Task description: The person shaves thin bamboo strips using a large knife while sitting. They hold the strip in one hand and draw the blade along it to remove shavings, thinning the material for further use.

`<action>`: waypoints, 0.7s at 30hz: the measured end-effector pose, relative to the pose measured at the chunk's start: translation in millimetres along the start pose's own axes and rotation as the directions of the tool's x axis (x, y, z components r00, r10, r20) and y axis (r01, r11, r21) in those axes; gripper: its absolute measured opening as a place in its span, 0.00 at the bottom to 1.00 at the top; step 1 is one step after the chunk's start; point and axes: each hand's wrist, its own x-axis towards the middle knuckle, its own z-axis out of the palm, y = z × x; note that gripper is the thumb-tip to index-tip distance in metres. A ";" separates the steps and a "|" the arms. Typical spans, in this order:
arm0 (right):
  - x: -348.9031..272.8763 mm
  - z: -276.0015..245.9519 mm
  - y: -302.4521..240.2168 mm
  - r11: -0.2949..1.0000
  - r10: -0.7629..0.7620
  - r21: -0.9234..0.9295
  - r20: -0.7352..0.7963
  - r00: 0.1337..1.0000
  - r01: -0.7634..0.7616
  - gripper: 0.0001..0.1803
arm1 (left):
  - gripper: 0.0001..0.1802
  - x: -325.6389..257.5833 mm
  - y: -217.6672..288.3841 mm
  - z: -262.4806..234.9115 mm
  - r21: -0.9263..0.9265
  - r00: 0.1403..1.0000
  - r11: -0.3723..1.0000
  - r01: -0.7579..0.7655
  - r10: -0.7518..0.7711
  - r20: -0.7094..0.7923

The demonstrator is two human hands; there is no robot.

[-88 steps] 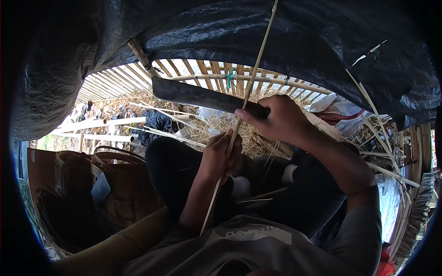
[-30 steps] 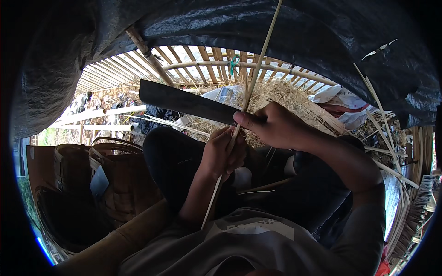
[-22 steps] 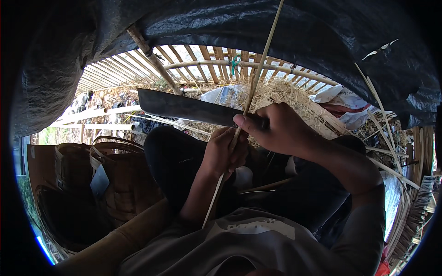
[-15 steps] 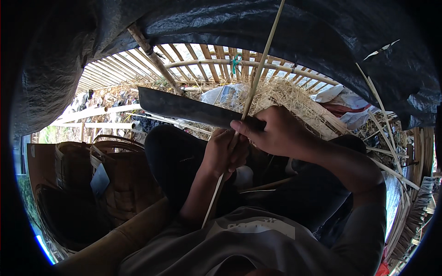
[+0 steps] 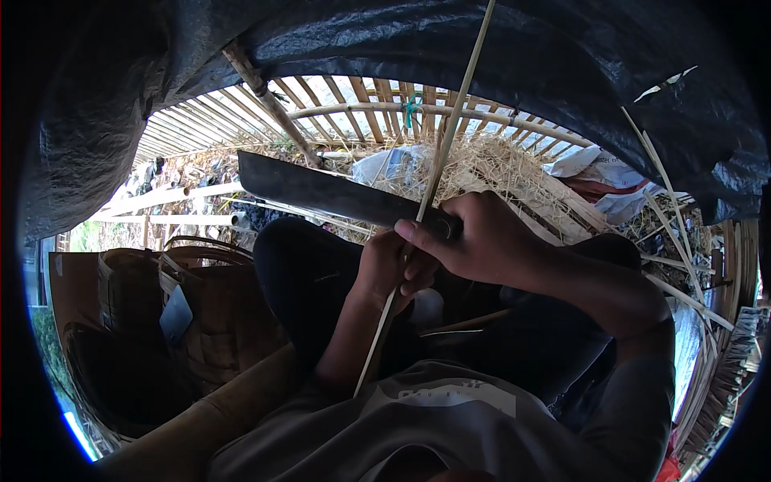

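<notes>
A long, thin bamboo strip (image 5: 460, 104) slants from my lap up past the top of the view. My left hand (image 5: 384, 269) is closed around its lower part, in front of my chest. Just above, my right hand (image 5: 494, 241) grips the handle of a machete and lays its thumb against the strip. The wide dark machete blade (image 5: 321, 189) points to the far left and crosses the strip close to the handle. Where the edge meets the strip is partly hidden by my right hand and its thumb.
Woven baskets (image 5: 217, 313) stand at my left, beside a thick bamboo pole (image 5: 217, 406). Ahead are a pile of straw shavings (image 5: 498, 165) and a slatted bamboo fence (image 5: 353, 104). A dark tarp (image 5: 385, 44) hangs overhead. Loose bamboo strips (image 5: 675, 225) lean at the right.
My right hand and the machete have shifted slightly left and toward me along the strip. The fingers of my left hand have moved a little; the strip stays nearly in place.
</notes>
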 end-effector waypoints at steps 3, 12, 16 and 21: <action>-7.1 -0.1 -11.4 0.986 -0.153 -0.078 -0.100 0.983 0.146 0.26 | 0.22 -0.3 -4.2 1.6 -0.195 0.999 0.980 0.036 -0.037 -0.002; 8.9 -4.1 -0.1 0.964 0.076 0.243 0.149 0.986 -0.111 0.26 | 0.21 17.7 -11.3 -20.4 -0.306 0.921 0.942 0.137 -0.007 0.390; 8.4 -2.8 6.8 0.970 0.018 0.237 0.137 0.990 -0.051 0.26 | 0.20 19.5 -7.8 -25.3 -0.227 0.927 0.965 0.133 -0.040 0.373; 4.3 4.0 9.3 0.978 -0.093 0.192 0.054 0.994 0.081 0.24 | 0.21 2.4 -5.5 -20.1 -0.177 0.953 0.972 0.156 -0.101 0.286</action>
